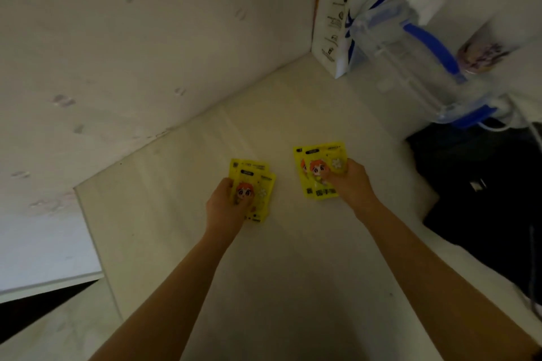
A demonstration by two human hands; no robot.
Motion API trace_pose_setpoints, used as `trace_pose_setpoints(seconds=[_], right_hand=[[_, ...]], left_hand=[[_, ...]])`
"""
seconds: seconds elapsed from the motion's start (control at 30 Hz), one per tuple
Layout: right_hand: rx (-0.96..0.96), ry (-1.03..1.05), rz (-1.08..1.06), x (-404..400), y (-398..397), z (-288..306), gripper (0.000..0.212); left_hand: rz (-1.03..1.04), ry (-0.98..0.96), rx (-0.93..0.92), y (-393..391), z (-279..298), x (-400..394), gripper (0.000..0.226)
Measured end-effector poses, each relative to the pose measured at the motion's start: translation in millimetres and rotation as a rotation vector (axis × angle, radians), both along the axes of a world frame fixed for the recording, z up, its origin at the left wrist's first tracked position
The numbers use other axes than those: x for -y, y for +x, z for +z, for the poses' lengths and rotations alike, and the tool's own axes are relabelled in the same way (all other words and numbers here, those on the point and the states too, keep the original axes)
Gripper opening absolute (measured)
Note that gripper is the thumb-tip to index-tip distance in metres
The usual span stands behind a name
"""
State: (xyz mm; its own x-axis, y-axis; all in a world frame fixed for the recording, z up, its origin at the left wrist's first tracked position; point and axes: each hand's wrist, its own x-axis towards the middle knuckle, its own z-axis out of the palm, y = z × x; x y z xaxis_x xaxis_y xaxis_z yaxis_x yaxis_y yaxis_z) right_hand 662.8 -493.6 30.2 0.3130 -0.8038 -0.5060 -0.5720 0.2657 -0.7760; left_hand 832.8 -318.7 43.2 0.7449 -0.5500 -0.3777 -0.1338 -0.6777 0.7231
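My left hand (227, 205) grips a small stack of yellow packets (258, 182) printed with a red-haired cartoon face, just over the pale table (176, 214). To the right, my right hand (350, 182) holds a second stack of the same yellow packets (315, 161), its fingers curled over their right edge. Both stacks look like two packets each, slightly fanned. The two stacks are apart, with a gap of bare table between them.
A white paper bag (337, 9) stands in the far corner against the wall. Beside it is a clear plastic container with blue handle and clips (416, 61). A black bag (484, 184) lies at the table's right edge. The white wall (132, 53) borders the left.
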Motion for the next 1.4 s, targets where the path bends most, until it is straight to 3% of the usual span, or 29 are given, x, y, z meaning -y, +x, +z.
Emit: trace_pose_setpoints(seconds=[0.33, 0.47, 0.63, 0.87, 1.07, 1.4], right_hand=[[0.002, 0.078, -0.160, -150, -57, 12, 0.028], [-0.054, 0.034, -0.240, -211, -61, 7, 0.038], [-0.058, -0.017, -0.396, -290, -56, 15, 0.029], [-0.054, -0.023, -0.597, -382, -65, 31, 0.027], [-0.040, -0.056, -0.794, -443, -94, 32, 0.031], [0.017, -0.066, -1.029, -574, -152, 39, 0.029]], left_hand=[[-0.105, -0.149, -0.212, -36, 8, -76, 0.021], [-0.210, -0.155, -0.268, -33, 7, -113, 0.021], [-0.321, -0.126, -0.306, -19, 4, -168, 0.022], [-0.521, -0.104, -0.286, -23, 14, -216, 0.023], [-0.683, -0.140, -0.252, -50, 17, -241, 0.038], [-0.984, -0.122, -0.219, -126, 18, -313, 0.024]])
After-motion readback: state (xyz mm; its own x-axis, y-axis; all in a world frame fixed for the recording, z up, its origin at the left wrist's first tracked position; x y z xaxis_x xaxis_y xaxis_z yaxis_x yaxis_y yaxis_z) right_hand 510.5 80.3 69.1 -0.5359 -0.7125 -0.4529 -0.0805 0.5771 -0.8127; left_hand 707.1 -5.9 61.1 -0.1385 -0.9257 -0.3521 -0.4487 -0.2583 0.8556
